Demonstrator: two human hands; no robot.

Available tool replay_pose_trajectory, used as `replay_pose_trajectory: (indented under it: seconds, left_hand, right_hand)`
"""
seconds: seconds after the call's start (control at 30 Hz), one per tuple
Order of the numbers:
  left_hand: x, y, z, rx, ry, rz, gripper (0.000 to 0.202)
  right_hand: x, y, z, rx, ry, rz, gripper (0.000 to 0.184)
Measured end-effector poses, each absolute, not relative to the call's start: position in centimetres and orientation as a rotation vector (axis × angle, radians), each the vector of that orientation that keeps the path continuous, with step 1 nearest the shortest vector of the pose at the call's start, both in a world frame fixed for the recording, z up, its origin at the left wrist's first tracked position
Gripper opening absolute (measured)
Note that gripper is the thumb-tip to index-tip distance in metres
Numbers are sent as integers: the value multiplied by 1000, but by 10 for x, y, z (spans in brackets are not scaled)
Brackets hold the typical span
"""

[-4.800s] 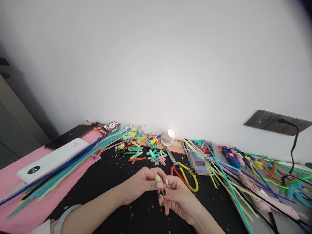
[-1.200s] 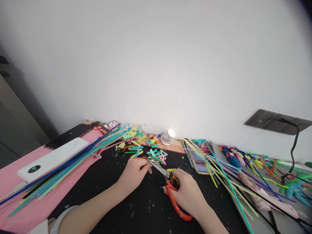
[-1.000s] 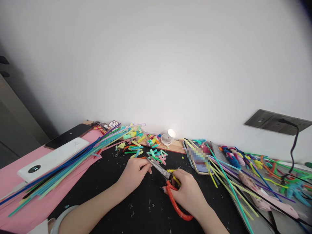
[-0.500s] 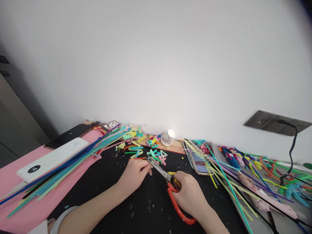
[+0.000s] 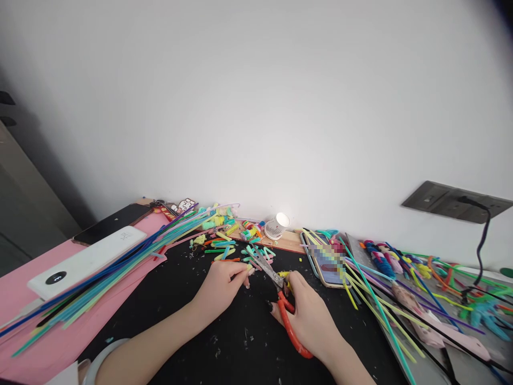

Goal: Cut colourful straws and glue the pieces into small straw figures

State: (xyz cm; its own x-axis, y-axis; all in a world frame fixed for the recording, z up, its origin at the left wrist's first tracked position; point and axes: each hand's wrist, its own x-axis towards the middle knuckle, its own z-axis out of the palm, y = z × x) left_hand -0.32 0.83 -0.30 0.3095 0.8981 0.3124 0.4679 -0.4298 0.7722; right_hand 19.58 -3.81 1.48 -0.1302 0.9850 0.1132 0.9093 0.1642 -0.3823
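Observation:
My right hand [image 5: 308,315] grips red-handled scissors [image 5: 280,291] on the black mat [image 5: 224,342]; the steel blades point up-left towards a pile of short coloured straw pieces [image 5: 240,248]. My left hand [image 5: 222,283] rests on the mat just left of the blades, its fingers curled in a pinch at the blade tips on something too small to name. A yellow bit [image 5: 284,274] shows beside the scissors' pivot.
A long straw bundle [image 5: 100,283] crosses pink paper [image 5: 24,326] and a white power bank [image 5: 86,261] at left. A lit candle cup [image 5: 276,225], a phone [image 5: 328,264], more straws [image 5: 380,305] and a wall socket [image 5: 457,201] lie to the right.
Earlier both hands held a small yellow piece together. The right hand has since picked up the scissors, and in the last second they swung so the blades point more steeply away from me.

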Motion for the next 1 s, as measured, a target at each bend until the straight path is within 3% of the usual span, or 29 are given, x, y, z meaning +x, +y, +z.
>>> replay_pose_trajectory:
  seconds: [1.0]
  left_hand:
    - [-4, 8, -4, 2004, 1166, 948, 34]
  right_hand:
    - [200, -34, 14, -1813, -2187, 212, 36]
